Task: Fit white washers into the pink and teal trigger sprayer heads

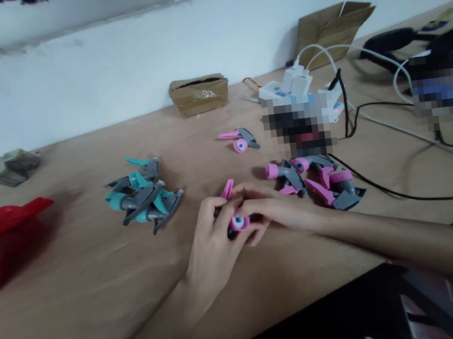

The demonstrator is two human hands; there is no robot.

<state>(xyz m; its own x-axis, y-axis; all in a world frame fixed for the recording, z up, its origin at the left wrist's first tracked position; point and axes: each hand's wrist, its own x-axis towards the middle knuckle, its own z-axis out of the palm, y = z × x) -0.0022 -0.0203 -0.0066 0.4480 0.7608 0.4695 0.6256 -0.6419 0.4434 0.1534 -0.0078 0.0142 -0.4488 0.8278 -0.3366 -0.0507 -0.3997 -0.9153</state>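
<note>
Near the middle of the table, my left hand (212, 240) is wrapped round a pink and grey trigger spray head (239, 222). Its pink collar faces me, and its pink trigger sticks up between my hands. Over the same spray head lies my right hand (270, 208), its fingers curled on the top and far side. Most of the grey body is hidden by my fingers. Close to my right hand lie several more pink and grey spray heads (291, 175). A single pink one (241, 144) rests farther back. On the left is a heap of teal and grey spray heads (145, 198).
A red plastic bag (3, 235) lies at the left edge. Small blocks (14, 168) and an open cardboard box (200, 97) stand near the wall. At the right are a power strip (272, 91) with white plugs, trailing cables and a larger cardboard box (325, 33).
</note>
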